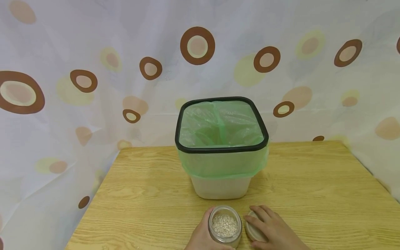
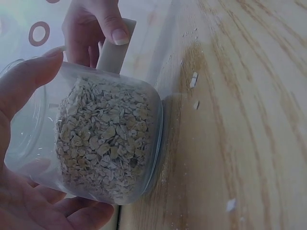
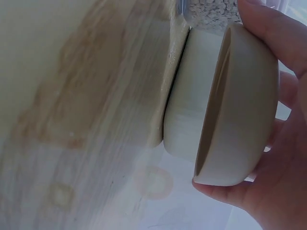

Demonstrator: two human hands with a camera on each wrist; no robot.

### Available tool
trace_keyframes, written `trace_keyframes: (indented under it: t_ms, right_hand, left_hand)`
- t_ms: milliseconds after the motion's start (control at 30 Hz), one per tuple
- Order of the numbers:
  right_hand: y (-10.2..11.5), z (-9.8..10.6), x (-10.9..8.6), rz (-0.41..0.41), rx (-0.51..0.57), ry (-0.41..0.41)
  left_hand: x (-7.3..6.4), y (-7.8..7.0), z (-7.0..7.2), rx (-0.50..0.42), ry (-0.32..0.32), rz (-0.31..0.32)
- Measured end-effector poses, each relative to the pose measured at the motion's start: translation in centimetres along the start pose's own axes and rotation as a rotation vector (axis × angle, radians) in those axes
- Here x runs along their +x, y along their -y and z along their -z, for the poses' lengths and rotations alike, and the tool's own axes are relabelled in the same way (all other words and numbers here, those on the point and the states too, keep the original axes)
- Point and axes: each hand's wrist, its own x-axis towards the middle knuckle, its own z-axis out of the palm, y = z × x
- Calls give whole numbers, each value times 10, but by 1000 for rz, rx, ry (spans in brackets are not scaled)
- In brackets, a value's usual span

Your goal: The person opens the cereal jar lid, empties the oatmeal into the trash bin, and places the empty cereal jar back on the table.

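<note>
A clear jar (image 1: 236,239) of rolled oats (image 1: 225,225) stands uncovered on the table near its front edge. My left hand (image 1: 204,236) grips the jar's side, with the thumb and fingers around it in the left wrist view. Just right of the jar, my right hand (image 1: 276,231) holds a round beige lid (image 3: 244,105) by its rim. Tilted in the right wrist view, the lid has its hollow underside facing the table and hangs above it. The lid (image 2: 113,55) is apart from the jar's mouth.
Behind the jar stands a white bin (image 1: 222,187) with a black rim and a green liner bag (image 1: 225,163). Small oat flakes (image 2: 194,79) lie scattered on the wooden table (image 1: 140,201). A white curtain (image 1: 125,34) with brown circles hangs at the back and sides.
</note>
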Motion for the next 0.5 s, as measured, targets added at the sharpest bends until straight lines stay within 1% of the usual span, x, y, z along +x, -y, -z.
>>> trace_keyframes:
  t_ms: [233, 500]
  right_hand:
    - [0, -2, -1, -2, 7, 22]
    - [-1, -4, -2, -21, 54, 70]
  left_hand:
    - [1, 0, 1, 2, 9, -17]
    - [1, 1, 0, -9, 12, -30]
